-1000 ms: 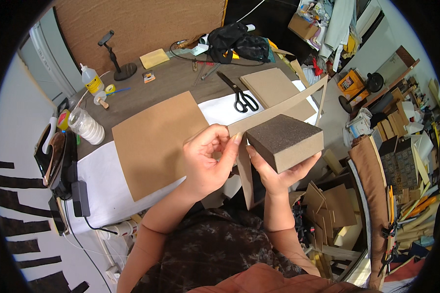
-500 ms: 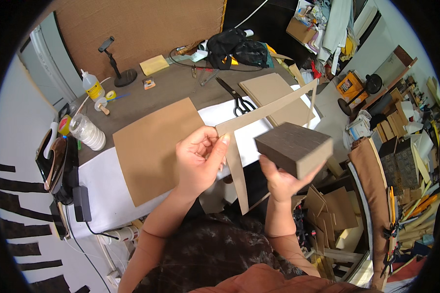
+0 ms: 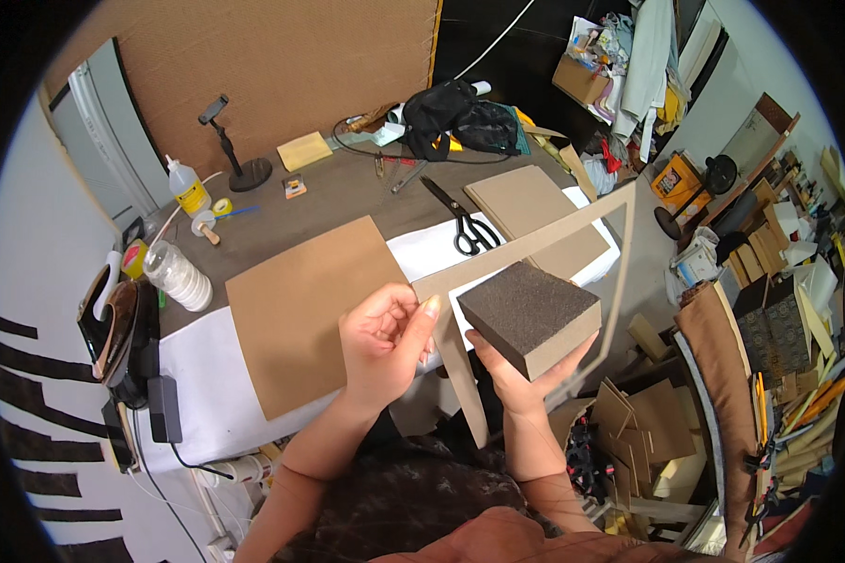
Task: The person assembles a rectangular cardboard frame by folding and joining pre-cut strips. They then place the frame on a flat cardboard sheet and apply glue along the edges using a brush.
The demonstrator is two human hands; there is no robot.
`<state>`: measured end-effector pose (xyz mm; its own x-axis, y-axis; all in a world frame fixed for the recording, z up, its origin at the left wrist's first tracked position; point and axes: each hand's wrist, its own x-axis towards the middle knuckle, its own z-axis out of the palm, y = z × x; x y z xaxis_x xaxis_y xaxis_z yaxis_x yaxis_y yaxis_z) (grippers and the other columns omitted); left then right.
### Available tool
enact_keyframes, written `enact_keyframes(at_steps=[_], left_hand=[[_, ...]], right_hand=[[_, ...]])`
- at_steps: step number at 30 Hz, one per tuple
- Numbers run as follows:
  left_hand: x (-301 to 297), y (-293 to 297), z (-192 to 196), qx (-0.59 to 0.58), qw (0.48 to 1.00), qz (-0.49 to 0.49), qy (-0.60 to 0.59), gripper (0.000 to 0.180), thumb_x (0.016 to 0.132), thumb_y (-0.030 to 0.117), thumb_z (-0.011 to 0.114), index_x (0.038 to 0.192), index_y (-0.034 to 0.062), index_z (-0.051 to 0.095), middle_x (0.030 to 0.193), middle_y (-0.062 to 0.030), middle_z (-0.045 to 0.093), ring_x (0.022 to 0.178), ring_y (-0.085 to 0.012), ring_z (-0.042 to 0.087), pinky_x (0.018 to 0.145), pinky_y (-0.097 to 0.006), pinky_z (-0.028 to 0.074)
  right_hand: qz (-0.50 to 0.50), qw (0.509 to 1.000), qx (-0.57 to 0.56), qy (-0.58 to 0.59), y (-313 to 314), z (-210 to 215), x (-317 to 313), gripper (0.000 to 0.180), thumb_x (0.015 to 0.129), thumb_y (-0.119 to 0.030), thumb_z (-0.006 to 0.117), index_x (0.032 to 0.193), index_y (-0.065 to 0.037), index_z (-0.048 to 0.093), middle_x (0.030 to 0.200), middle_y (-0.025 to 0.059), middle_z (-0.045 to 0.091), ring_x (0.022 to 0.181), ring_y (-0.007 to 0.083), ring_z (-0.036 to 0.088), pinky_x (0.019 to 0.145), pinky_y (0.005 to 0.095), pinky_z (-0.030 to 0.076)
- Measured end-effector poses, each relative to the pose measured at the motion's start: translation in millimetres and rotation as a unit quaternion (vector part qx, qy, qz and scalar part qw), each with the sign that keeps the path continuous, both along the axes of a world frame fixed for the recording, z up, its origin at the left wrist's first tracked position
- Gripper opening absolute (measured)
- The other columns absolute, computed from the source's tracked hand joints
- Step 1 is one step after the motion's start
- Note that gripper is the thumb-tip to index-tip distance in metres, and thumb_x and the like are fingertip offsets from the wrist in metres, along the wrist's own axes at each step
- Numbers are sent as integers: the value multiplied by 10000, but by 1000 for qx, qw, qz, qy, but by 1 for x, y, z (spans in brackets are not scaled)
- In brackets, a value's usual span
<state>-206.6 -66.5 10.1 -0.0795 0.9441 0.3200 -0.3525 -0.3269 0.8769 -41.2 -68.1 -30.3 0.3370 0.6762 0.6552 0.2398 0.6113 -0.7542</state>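
Between thumb and fingers, my left hand [image 3: 385,345] pinches one corner of a thin, tan cardboard frame [image 3: 535,242]. The frame is tilted in the air, and its far side looks blurred. My right hand [image 3: 521,383] grips a thick sanding block [image 3: 530,308] from below, its dark gritty face turned up and its sides beige. The block is close to the frame's left side, within the outline of the frame as seen here; whether it touches cannot be told. Beneath the frame's upper strip lie black-handled scissors [image 3: 469,223] on the table.
A brown board [image 3: 310,310] lies on white paper at the table's front, with another board stack [image 3: 535,216] to the right. Bottles [image 3: 176,277], an iron [image 3: 117,319] and a small stand [image 3: 244,174] are at left. Cardboard scraps [image 3: 643,422] fill the lower right.
My right hand has brought the sanding block leftward, nearer my left hand, and turned its dark face more upward. The frame has tilted, showing more of its opening. The whole view has shifted slightly.
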Motion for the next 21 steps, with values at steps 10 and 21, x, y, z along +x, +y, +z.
enact_keyframes(at_steps=[10,21], left_hand=[[6,-3,-2,40,997,25,66,157,927,-58,646,806,-23,551,729,-5,551,627,-30,511,545,-197,438],[6,-2,-5,31,998,24,58,178,929,-56,644,784,-25,545,711,3,539,628,-28,511,537,-197,430]], right_hand=[[-43,988,109,-101,11,6,-4,1027,564,-204,982,1374,-56,368,1296,164,445,1171,314,554,982,430,493],[-111,957,130,-236,6,17,0,1064,594,-188,983,1400,-48,304,1336,142,433,1205,279,518,1006,406,464]])
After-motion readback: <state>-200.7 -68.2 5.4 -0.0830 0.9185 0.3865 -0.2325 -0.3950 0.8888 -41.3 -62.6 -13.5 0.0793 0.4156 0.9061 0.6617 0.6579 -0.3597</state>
